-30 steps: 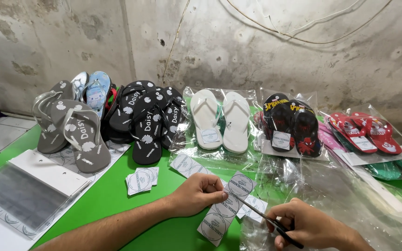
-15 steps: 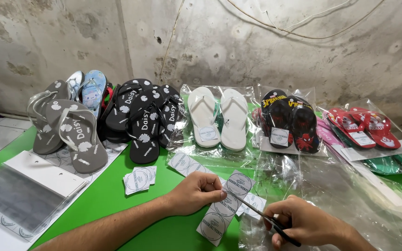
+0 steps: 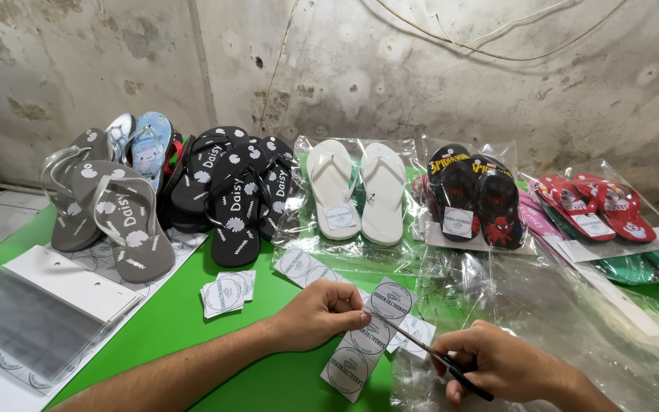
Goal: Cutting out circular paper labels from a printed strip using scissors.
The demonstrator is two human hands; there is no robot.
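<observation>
My left hand [image 3: 320,313] pinches the edge of a long white strip of round labels [image 3: 368,339] lying on the green table [image 3: 184,328]. My right hand [image 3: 497,360] grips black-handled scissors [image 3: 436,358], whose blades point up-left and meet the strip near its middle. Cut label squares [image 3: 226,293] lie to the left, and another label strip [image 3: 303,265] lies just behind my left hand.
Flip-flops line the back by the wall: grey [image 3: 112,217], black [image 3: 234,198], white in a clear bag [image 3: 356,191], black-and-red [image 3: 474,194], red [image 3: 593,206]. Clear plastic bags [image 3: 566,313] cover the right side. A stack of flat bags with white headers [image 3: 40,317] lies at left.
Both hands stay on the label strip and scissors; the view has shifted slightly, and the scissors have edged a little along the strip.
</observation>
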